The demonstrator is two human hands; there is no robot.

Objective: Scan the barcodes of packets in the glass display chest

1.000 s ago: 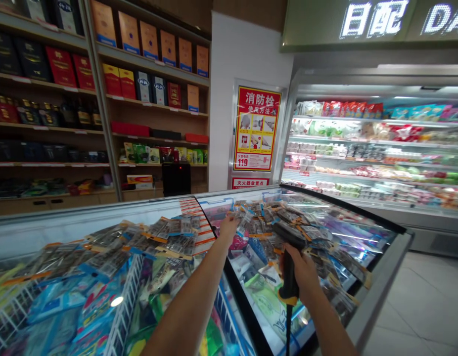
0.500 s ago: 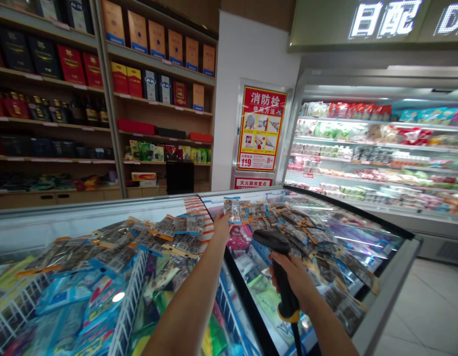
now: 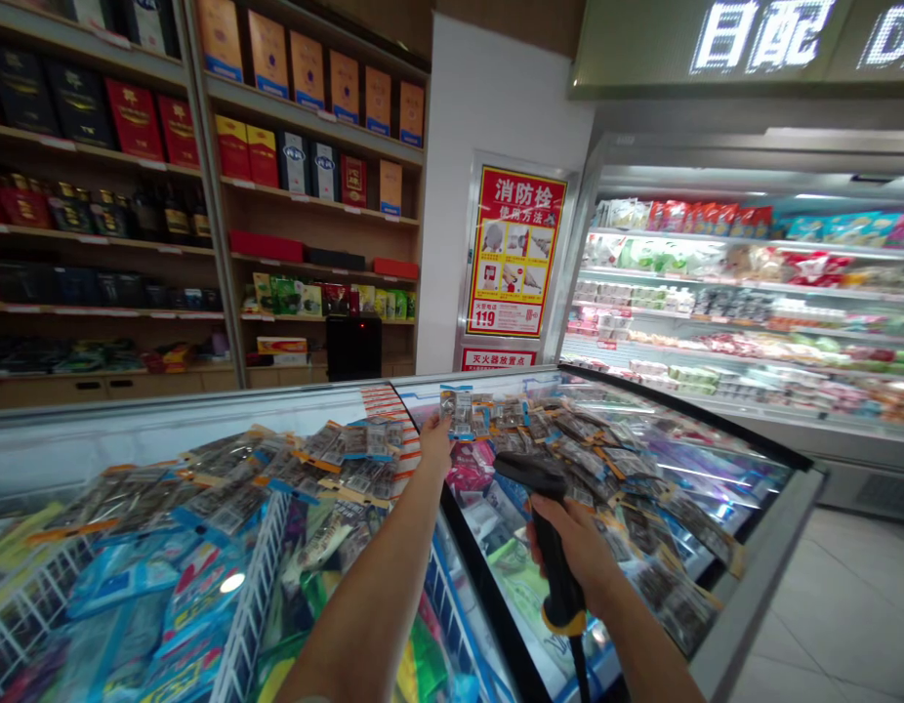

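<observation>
My left hand (image 3: pixel 435 445) reaches far forward and pinches a small clear packet with a blue header (image 3: pixel 456 410), lifted a little off the chest freezer's glass lid (image 3: pixel 722 467). Several similar packets (image 3: pixel 605 469) lie spread over that lid. My right hand (image 3: pixel 569 547) is wrapped round the handle of a black barcode scanner (image 3: pixel 544 508) with an orange ring at its base. The scanner's head sits just below and to the right of the held packet, with its cable hanging down.
More packets (image 3: pixel 306 469) cover the left lid. Inside the freezer are white wire baskets (image 3: pixel 254 586) of frozen goods. Wooden shelves of boxed bottles (image 3: pixel 276 156) stand behind, a red fire-hydrant notice (image 3: pixel 514 252) is on the wall, and an open chiller (image 3: pixel 737 303) runs along the right.
My left hand has picked one packet up off the lid and holds it raised. My right hand has swung the scanner leftward toward it.
</observation>
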